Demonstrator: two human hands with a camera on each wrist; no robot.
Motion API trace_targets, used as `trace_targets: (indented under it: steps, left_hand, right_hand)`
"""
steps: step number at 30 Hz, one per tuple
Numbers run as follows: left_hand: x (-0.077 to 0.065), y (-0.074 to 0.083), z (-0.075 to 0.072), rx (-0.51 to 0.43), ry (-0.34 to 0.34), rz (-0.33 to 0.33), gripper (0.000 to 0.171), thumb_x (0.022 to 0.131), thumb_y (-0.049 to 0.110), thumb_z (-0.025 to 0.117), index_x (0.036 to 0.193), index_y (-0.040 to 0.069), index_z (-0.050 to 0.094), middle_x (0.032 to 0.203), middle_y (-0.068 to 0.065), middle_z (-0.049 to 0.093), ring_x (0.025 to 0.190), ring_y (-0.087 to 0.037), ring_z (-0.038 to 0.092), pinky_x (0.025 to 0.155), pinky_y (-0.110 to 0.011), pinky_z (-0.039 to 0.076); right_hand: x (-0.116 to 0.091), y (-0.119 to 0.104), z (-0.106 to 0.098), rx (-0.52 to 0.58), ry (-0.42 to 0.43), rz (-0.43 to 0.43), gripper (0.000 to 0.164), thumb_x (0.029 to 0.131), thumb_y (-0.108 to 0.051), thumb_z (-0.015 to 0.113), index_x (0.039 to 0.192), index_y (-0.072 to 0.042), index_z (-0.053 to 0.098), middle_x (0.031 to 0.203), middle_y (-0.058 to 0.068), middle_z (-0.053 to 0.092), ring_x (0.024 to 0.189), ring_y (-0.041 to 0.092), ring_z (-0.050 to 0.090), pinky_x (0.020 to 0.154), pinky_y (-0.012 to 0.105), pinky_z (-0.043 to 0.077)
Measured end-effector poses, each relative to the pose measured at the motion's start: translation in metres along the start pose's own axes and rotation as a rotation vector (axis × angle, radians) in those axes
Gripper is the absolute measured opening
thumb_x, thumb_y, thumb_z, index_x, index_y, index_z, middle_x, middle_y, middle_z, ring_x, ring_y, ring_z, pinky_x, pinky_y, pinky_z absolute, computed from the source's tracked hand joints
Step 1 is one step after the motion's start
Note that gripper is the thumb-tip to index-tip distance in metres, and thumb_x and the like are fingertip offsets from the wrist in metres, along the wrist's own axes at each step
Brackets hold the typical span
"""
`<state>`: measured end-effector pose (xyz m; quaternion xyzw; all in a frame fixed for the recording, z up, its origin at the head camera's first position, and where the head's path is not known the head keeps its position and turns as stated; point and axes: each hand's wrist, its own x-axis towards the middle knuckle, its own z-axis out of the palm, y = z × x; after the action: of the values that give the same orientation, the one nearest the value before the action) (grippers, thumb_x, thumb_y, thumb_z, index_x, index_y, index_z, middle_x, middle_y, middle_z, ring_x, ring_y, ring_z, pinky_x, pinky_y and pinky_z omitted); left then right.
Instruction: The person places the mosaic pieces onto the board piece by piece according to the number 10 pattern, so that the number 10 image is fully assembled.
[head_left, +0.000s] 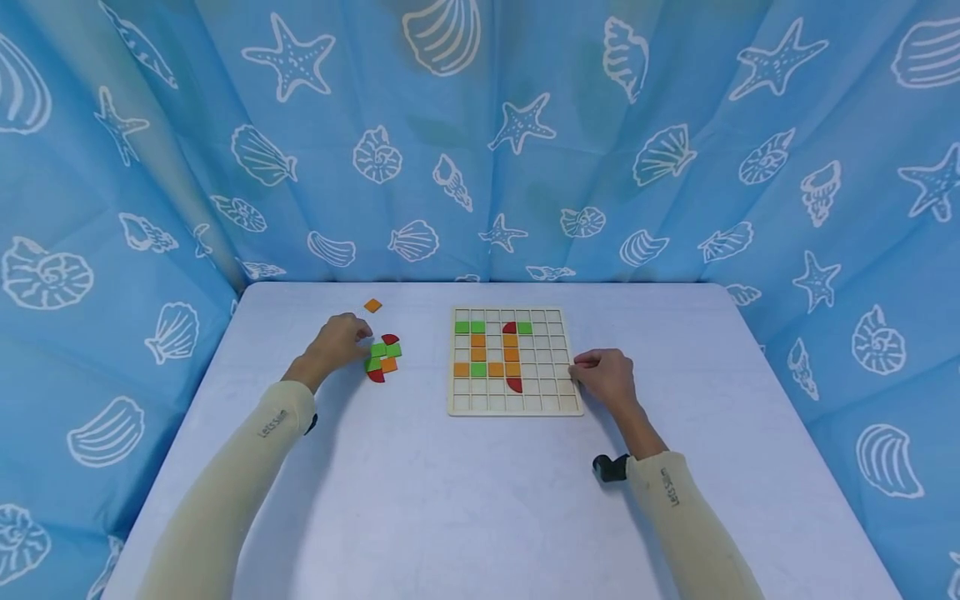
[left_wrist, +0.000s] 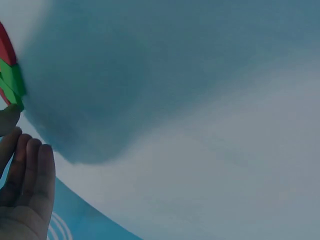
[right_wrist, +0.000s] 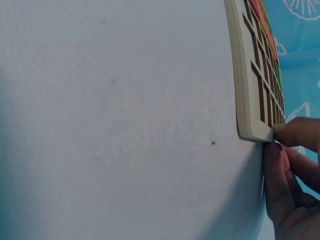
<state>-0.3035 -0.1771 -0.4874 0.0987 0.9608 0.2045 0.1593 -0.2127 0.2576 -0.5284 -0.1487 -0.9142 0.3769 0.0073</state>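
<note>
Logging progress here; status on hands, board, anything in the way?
Left hand at loose tiles. Right hand pinching partly filled board at its right edge. Nothing visibly in the way.

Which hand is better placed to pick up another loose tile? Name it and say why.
Left, most likely: the left hand is right at the loose tiles, while the right hand is at the far side of the grid board.

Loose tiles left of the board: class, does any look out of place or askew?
Yes: one orange tile lies alone near the far edge of the table, apart from the cluster of red, green and orange tiles by the left hand. It looks stray. No damage shows.
</note>
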Motion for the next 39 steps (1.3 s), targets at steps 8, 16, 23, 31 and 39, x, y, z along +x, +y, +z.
trace_targets:
  steps: [8,16,23,31,39]
  left_hand:
    - [0.000,-0.009,0.002,0.002,-0.022,0.015,0.029,0.087,0.007,0.072,0.114,0.000,0.068,0.110,-0.016,0.063,0.104,-0.031,0.058,0.095,-0.045,0.047]
    - [0.001,-0.006,0.006,0.007,-0.022,0.037,0.028,0.087,0.005,0.072,0.114,0.001,0.069,0.108,-0.014,0.064,0.102,-0.030,0.057,0.093,-0.043,0.050]
    - [0.003,-0.003,0.004,-0.003,-0.041,0.051,0.029,0.087,0.013,0.072,0.114,0.001,0.070,0.107,-0.013,0.065,0.099,-0.029,0.057,0.091,-0.043,0.050]
    - [0.009,0.004,0.009,0.008,-0.045,0.067,0.035,0.085,0.019,0.077,0.114,0.000,0.070,0.108,-0.014,0.066,0.098,-0.028,0.058,0.088,-0.040,0.052]
    - [0.016,0.010,0.015,0.029,-0.082,0.032,0.036,0.083,0.016,0.078,0.112,-0.002,0.068,0.102,-0.013,0.066,0.095,-0.028,0.056,0.081,-0.036,0.054]
  right_hand:
    - [0.000,0.001,0.001,0.004,-0.005,0.013,0.019,0.085,-0.016,0.072,0.099,-0.002,0.073,0.087,0.010,0.070,0.081,0.022,0.065,0.060,0.022,0.047]
    - [0.000,0.001,0.001,-0.005,0.005,-0.001,0.019,0.085,-0.016,0.071,0.099,-0.002,0.073,0.087,0.010,0.070,0.080,0.023,0.065,0.060,0.022,0.047]
    - [0.000,0.002,0.000,-0.012,0.009,-0.001,0.019,0.085,-0.017,0.072,0.098,-0.003,0.073,0.086,0.010,0.070,0.080,0.023,0.064,0.062,0.025,0.049]
    - [0.000,0.001,-0.001,-0.010,0.012,-0.004,0.019,0.085,-0.017,0.072,0.097,-0.003,0.074,0.086,0.010,0.070,0.080,0.023,0.064,0.061,0.024,0.048]
    - [-0.002,0.000,-0.002,0.004,0.002,0.001,0.020,0.085,-0.016,0.071,0.098,-0.002,0.073,0.087,0.011,0.069,0.081,0.024,0.064,0.064,0.029,0.051]
